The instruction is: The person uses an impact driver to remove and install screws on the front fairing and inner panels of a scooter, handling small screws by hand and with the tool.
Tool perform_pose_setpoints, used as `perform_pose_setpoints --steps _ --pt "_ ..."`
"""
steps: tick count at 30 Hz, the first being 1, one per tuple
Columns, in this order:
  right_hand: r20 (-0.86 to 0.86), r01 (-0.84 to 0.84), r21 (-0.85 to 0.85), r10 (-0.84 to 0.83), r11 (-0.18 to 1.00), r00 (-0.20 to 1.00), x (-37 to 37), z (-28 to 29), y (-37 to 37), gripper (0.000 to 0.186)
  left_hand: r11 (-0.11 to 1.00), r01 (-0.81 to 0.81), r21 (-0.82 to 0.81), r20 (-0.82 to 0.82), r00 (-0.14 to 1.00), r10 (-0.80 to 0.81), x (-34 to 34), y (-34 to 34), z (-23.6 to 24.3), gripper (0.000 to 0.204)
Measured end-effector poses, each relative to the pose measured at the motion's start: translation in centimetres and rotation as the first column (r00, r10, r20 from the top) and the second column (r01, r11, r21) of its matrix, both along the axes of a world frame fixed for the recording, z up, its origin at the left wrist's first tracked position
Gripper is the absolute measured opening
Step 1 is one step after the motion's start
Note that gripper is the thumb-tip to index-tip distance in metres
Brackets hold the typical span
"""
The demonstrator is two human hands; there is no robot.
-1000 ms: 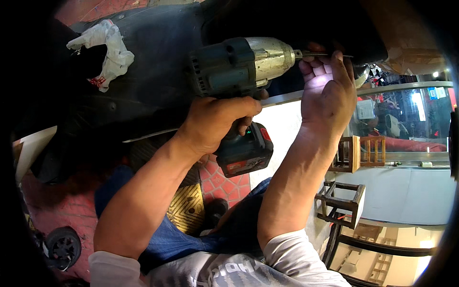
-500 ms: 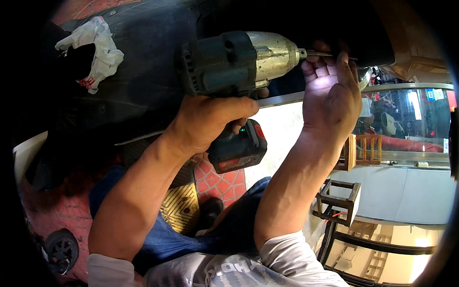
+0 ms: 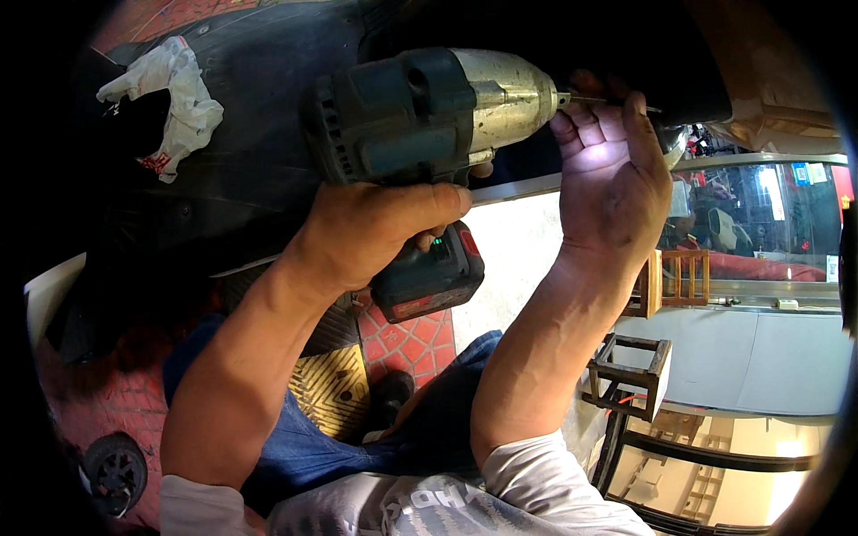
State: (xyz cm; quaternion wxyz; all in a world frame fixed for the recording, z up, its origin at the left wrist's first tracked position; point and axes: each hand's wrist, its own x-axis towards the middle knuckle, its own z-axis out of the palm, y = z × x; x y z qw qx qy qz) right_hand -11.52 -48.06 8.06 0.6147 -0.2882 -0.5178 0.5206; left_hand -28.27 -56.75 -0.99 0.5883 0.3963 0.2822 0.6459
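Note:
A cordless impact wrench (image 3: 420, 112) with a dark body and worn silvery nose lies nearly level in front of me. Wrapped round its handle is my left hand (image 3: 389, 219); the battery pack (image 3: 427, 277) with small green lights hangs below. The square drive tip points right. A thin metal rod (image 3: 590, 100) stretches rightward from beside this tip. My right hand (image 3: 612, 179), palm turned up, has its fingers and thumb closed about the rod, and a bright light falls on the palm. Shadow hides where the rod's far end meets the dark surroundings.
A large dark panel (image 3: 259, 107) spans the upper left, with a crumpled white plastic bag (image 3: 192, 112) on it. Wooden stools (image 3: 630, 371) stand at right by a glass-fronted counter (image 3: 760, 223). A small wheel (image 3: 116, 469) lies at lower left on red paving.
The impact wrench and my left hand have shifted slightly left and up. My right hand has moved a little left with them, still at the rod.

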Motion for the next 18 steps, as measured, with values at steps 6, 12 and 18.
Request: perform_pose_setpoints --steps 6,12,18 --pt "0.018 0.011 0.009 -0.011 1.000 1.000 0.0 0.0 -0.4 0.025 0.998 0.041 -0.038 -0.022 0.999 -0.042 -0.1 -0.7 -0.1 0.025" --pt "-0.026 -0.033 -0.039 0.032 0.999 0.999 0.4 0.5 -1.0 0.024 0.992 0.055 -0.110 0.045 0.998 -0.050 -0.5 -1.0 0.5 0.024" --pt "-0.048 0.027 -0.058 -0.030 0.998 0.998 0.0 0.6 -1.0 0.027 0.986 0.075 -0.151 0.090 0.994 -0.062 -0.6 -1.3 0.8 0.027"
